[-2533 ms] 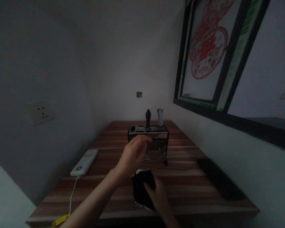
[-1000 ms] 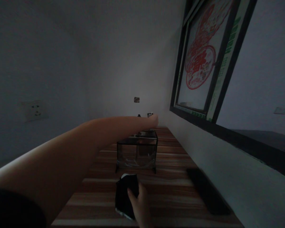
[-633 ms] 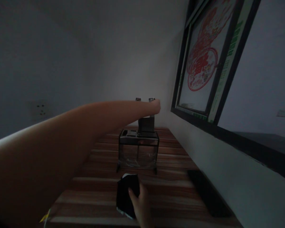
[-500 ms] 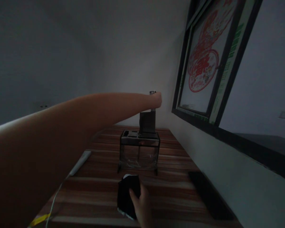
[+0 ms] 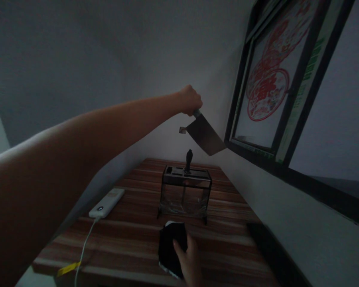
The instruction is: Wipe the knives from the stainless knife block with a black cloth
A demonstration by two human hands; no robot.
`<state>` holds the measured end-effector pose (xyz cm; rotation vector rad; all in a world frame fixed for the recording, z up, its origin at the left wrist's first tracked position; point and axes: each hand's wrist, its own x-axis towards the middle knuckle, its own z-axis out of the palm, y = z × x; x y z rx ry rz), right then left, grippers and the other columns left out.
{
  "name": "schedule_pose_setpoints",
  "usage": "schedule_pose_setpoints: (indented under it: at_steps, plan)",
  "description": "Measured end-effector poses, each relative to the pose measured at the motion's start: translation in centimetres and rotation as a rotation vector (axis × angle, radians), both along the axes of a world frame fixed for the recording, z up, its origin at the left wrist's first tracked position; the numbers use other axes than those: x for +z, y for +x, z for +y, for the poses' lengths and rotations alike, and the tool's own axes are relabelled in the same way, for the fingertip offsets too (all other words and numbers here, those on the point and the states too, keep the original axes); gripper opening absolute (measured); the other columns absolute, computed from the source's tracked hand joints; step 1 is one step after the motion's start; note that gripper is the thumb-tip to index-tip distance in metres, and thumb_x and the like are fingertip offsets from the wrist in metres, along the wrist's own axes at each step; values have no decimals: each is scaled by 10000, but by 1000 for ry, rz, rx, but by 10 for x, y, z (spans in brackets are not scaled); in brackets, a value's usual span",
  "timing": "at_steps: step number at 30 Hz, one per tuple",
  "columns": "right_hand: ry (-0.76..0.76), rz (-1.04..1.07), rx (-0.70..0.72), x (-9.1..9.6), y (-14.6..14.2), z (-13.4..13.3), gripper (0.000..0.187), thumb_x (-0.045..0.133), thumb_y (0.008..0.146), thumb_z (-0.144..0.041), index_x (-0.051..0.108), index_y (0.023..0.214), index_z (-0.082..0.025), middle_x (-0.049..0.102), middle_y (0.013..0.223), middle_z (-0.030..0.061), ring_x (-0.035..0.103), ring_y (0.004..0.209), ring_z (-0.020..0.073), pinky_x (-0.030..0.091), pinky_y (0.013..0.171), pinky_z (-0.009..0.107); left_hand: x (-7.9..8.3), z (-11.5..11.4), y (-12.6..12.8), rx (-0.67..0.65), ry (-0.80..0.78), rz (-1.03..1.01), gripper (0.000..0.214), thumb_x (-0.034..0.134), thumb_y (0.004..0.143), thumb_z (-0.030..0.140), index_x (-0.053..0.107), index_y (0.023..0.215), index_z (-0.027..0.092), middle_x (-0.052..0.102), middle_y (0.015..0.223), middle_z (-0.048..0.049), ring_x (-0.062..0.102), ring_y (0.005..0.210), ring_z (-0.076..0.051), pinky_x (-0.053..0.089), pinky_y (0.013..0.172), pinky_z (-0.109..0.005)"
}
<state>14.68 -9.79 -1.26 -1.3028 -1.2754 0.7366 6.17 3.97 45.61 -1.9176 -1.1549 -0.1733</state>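
Note:
My left hand [image 5: 191, 99] is closed on the handle of a cleaver [image 5: 206, 135], held up in the air with its broad blade slanting down to the right. A small pale tag or scrap [image 5: 182, 130] shows at the blade's left edge. Below the cleaver stands a knife block [image 5: 186, 182] with clear sides and a dark frame, and one dark-handled tool [image 5: 189, 159] sticks up from its top. Near the front, my right hand [image 5: 189, 255] grips a black cloth [image 5: 171, 247] with a pale edge, thumb on top.
A white power bank [image 5: 109, 201] lies on the left of the striped wooden table [image 5: 131, 239]; its cable [image 5: 85, 243] with a yellow tag [image 5: 68, 269] runs over the front edge. A long dark object [image 5: 272, 251] lies along the right wall, below a framed window [image 5: 267, 91].
My left hand has risen, lifting the cleaver clear of the knife block and tilting its blade to the right. The dark handle in the block now shows. My right hand still holds the cloth.

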Motion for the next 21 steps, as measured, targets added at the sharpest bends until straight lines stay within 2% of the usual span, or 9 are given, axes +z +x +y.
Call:
schedule_pose_setpoints:
  at_steps: [3,6,8,10,13,17,19,21]
  plan:
    - [-11,8,-40,-2,-3,2,491,641,610,-506,695,916,-126,692,945,153,634,917,307,481,833,383,-22,-16,-37,-6,44,-167,334,500,775,326,618,975,85,592,964,-88,531,1038,-284,336,865,-418]
    - [7,23,-34,1,-4,2,495,648,604,-510,694,915,-129,694,940,147,636,908,300,483,828,375,-61,-31,-68,-43,64,-470,376,455,794,428,638,863,107,614,825,-103,598,871,-244,397,739,-353]
    - [18,34,-21,5,-4,1,483,659,601,-496,694,920,-134,695,943,139,636,912,294,484,830,368,-91,-46,-84,-91,-68,-659,395,484,756,492,634,726,128,594,649,-63,594,684,-182,399,620,-279]
    - [29,48,-8,9,-5,0,480,673,594,-482,692,934,-144,694,957,128,632,927,290,483,835,364,-125,-66,-95,-144,-310,-871,384,504,736,492,584,601,142,514,477,-8,523,509,-123,356,507,-226]
    - [21,61,-21,12,-7,-1,478,683,588,-466,690,944,-147,695,948,119,629,929,291,483,833,373,-186,-102,-105,-196,-632,-1242,344,565,684,464,495,525,168,406,392,46,384,385,-79,271,398,-201]
    - [-5,83,-49,10,-8,1,490,673,597,-439,673,981,-136,687,975,120,618,944,291,464,852,388,-287,-154,-101,-229,-1165,-1622,339,634,624,463,478,563,169,367,417,73,286,365,-48,216,364,-187]
    - [-10,111,-44,9,-8,3,485,659,616,-421,658,1012,-142,679,1003,109,607,967,282,456,857,380,-335,-179,-93,-250,-1308,-1854,435,674,548,537,420,554,184,303,400,94,225,355,-35,173,353,-185]
    - [-13,159,-50,8,-7,5,478,651,630,-405,646,1034,-151,677,1011,92,597,981,271,457,848,361,-373,-203,-85,-258,-1381,-2077,494,697,502,585,432,626,187,318,410,99,224,358,-34,179,363,-188]
